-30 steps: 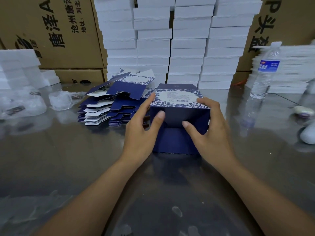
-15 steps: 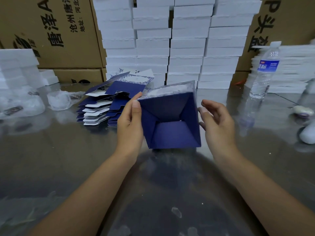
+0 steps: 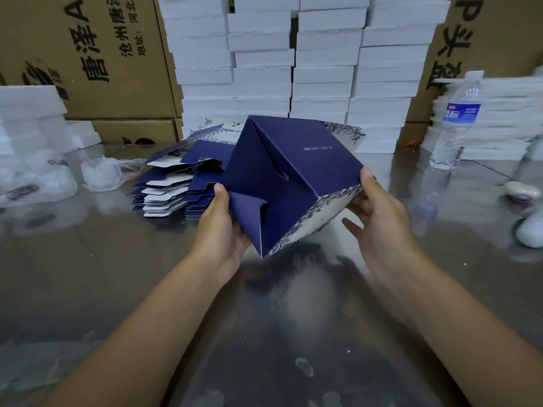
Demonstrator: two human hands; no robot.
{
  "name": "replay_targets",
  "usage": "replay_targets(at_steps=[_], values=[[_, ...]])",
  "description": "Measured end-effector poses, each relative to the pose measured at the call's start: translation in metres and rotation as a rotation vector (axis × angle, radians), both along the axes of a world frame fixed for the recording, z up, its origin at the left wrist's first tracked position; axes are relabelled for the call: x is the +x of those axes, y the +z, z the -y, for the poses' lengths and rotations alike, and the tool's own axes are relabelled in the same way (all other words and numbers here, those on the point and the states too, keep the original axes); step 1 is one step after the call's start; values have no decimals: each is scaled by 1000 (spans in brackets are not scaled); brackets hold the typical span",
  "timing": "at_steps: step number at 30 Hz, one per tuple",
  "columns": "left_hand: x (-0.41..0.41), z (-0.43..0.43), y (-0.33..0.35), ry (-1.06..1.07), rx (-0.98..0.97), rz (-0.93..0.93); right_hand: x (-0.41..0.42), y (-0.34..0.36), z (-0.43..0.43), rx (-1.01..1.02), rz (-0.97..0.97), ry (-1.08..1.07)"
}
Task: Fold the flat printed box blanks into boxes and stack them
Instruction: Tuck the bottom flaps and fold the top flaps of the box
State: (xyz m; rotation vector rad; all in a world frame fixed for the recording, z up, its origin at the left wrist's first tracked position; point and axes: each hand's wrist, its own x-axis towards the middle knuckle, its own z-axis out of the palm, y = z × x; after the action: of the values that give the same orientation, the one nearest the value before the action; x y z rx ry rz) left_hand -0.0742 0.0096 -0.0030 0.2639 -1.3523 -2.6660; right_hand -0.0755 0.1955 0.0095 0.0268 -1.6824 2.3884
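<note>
A folded navy box [image 3: 296, 177] with a blue-and-white floral side hangs tilted above the table, its interlocked bottom flaps facing me. My left hand [image 3: 220, 227] holds its lower left corner, thumb on the flap and fingers underneath. My right hand [image 3: 373, 210] holds the right edge, thumb on top, fingers spread below. Behind the box lies a pile of flat printed blanks [image 3: 173, 183], navy outside and white inside.
The glossy table [image 3: 117, 289] carries crumpled plastic wrap [image 3: 100, 174] at the left and a water bottle [image 3: 455, 124] at the right. White foam blocks [image 3: 293, 63] are stacked at the back before brown cartons [image 3: 97, 54]. White objects [image 3: 529, 227] sit at the right edge.
The box has been lifted off the table and turned over, so its closed bottom now faces me instead of the open inside. Both hands now hold it.
</note>
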Motion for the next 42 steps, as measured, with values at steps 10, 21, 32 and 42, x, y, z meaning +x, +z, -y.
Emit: replay_targets(at_steps=[10, 21, 32, 42], values=[[7, -4, 10, 297, -467, -208, 16, 18, -1, 65, -456, -423], [33, -15, 18, 202, -862, -685, 21, -1, 16, 1291, -1277, -795], [37, -19, 20, 278, -922, -721, 18, -3, 23, 1400, -1338, -646], [41, -16, 21, 282, -1057, -734, 42, 23, 14, 1290, -1054, -451]])
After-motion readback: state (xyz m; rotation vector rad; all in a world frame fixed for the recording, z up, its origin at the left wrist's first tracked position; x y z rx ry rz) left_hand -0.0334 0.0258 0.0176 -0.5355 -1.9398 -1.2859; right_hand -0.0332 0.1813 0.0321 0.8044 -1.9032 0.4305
